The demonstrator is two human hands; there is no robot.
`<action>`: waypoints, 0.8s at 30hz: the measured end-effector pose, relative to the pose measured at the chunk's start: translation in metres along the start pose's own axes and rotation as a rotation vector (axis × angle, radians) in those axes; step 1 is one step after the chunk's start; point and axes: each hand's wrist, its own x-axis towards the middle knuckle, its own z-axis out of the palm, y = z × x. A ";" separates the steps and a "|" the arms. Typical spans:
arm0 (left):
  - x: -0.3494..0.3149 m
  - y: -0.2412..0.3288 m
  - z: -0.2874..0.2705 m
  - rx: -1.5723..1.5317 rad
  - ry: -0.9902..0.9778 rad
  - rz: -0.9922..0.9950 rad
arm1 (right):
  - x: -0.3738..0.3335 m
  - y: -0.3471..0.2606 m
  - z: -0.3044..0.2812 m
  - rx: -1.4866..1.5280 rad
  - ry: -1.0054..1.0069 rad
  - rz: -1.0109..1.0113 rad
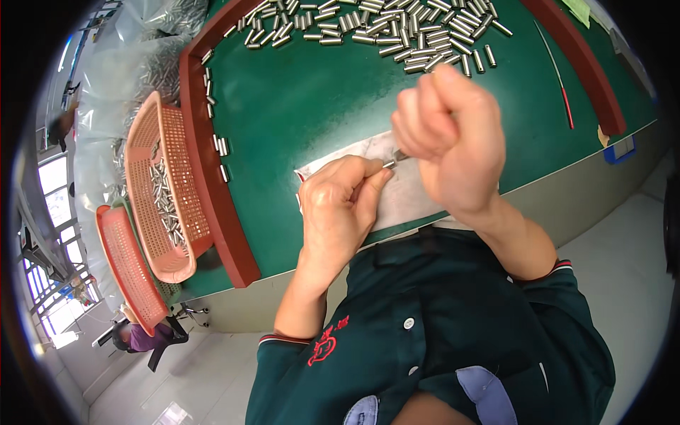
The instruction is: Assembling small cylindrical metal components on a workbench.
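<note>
My left hand point(336, 202) is closed in a pinch on a small shiny metal cylinder point(389, 164), whose end pokes out past the thumb and fingertips. Just right of it, my right hand point(453, 134) is curled into a fist and slightly blurred. A short greyish tip point(401, 154) shows below its fingers, close to the cylinder; the rest of what it grips is hidden. Both hands are above a whitish cloth point(414, 195) spread on the green tabletop point(283, 120). A big heap of similar metal cylinders point(418, 35) lies beyond my hands.
Dark red rails point(234, 248) border the table, with several cylinders point(221, 146) along the left one. Left of it, a pink basket point(185, 156) holds small metal parts, beside a red basket point(131, 269) and clear bags point(106, 78). A red-handled rod point(567, 106) lies right. Another person point(145, 336) sits far left.
</note>
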 end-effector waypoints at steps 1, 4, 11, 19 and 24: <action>-0.001 -0.001 0.000 -0.009 0.017 0.001 | 0.000 -0.004 -0.002 0.016 -0.011 -0.043; 0.001 0.003 -0.001 0.019 0.026 0.017 | -0.004 -0.015 -0.004 -0.012 -0.021 -0.127; 0.001 -0.007 -0.028 -1.509 -0.083 -0.363 | -0.015 -0.005 -0.015 0.043 0.006 -0.167; 0.043 0.001 -0.037 -1.143 -0.083 -0.505 | -0.016 -0.005 -0.024 0.155 -0.022 -0.089; 0.109 -0.006 -0.026 0.094 0.075 -0.144 | -0.013 -0.005 -0.019 0.071 -0.018 -0.124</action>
